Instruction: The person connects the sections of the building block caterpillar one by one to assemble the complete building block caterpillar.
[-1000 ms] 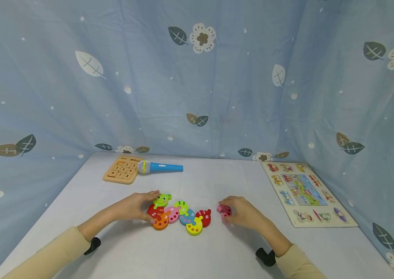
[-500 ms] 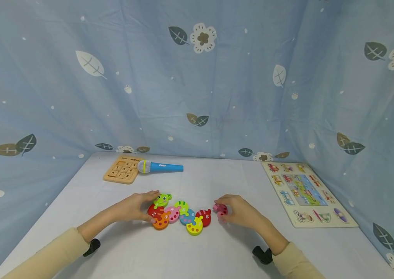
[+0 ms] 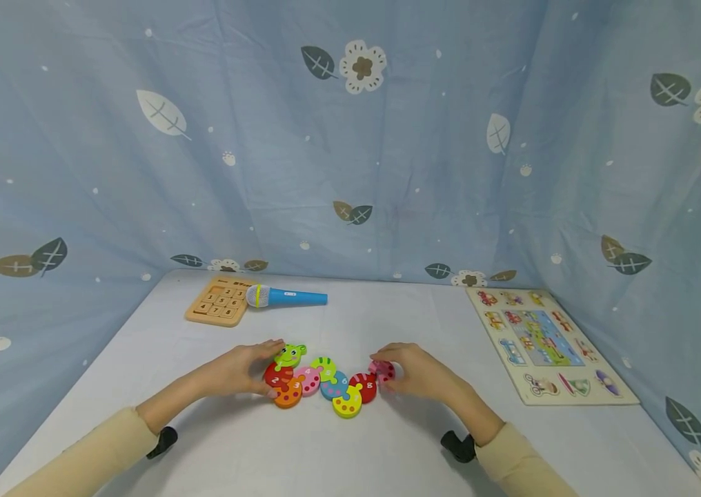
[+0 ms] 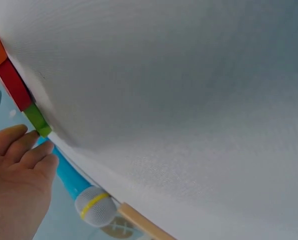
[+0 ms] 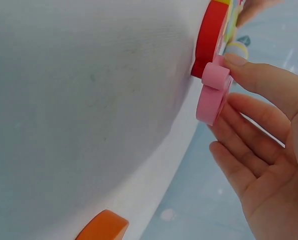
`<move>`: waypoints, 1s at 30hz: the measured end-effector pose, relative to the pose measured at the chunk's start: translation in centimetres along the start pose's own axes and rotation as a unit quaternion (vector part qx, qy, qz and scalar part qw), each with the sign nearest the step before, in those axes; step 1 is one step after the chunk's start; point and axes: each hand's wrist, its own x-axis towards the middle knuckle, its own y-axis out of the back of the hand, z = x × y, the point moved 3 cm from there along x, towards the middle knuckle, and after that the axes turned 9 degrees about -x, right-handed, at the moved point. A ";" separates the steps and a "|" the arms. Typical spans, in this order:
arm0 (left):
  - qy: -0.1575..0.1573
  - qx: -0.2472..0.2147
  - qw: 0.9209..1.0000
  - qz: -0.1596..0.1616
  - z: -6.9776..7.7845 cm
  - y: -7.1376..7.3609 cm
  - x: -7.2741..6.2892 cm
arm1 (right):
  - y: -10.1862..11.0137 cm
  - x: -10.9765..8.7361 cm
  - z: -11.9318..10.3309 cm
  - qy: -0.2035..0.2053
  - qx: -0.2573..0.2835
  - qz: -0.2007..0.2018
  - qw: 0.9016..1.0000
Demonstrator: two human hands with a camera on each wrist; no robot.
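Note:
A number caterpillar puzzle lies on the white table. Its green head (image 3: pixel 289 355) is at the left, followed by linked pieces such as the orange 3 (image 3: pixel 289 393), the blue 6 (image 3: pixel 334 386) and the red 8 (image 3: pixel 363 388). My left hand (image 3: pixel 241 369) rests at the left end, fingertips against the head and thumb at the orange and red pieces. My right hand (image 3: pixel 419 371) pinches a pink puzzle piece (image 5: pixel 212 102) with dark spots between thumb and fingers. That piece is right at the upper right edge of the red 8.
Behind the puzzle lie a wooden number board (image 3: pixel 216 301) and a blue toy microphone (image 3: pixel 294 297). A picture peg puzzle board (image 3: pixel 549 348) is at the right. One orange piece (image 5: pixel 104 227) shows low in the right wrist view. A patterned curtain (image 3: pixel 350 152) borders the table.
My right hand has moved left with the pink piece, bringing it from a gap away up to the red 8. The left hand and the linked pieces have stayed put.

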 end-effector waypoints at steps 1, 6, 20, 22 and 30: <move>0.001 -0.001 1.000 0.000 0.0 0.0 0.0 | 0.0 0.1 -0.1 0.001 -0.001 -0.001 1.000; -0.003 -0.003 1.000 0.000 0.1 0.1 -0.1 | 0.1 0.3 -0.4 0.006 -0.003 -0.007 1.000; -0.002 0.002 1.000 0.004 0.2 0.1 -0.4 | 0.2 0.7 -0.8 0.018 -0.009 -0.019 1.000; -0.002 0.006 1.000 0.006 0.2 0.0 -0.4 | 0.2 0.7 -0.7 0.018 -0.012 -0.022 1.000; -0.007 0.001 1.000 0.004 0.1 0.1 -0.5 | 0.1 0.9 -0.6 0.017 -0.010 -0.033 0.999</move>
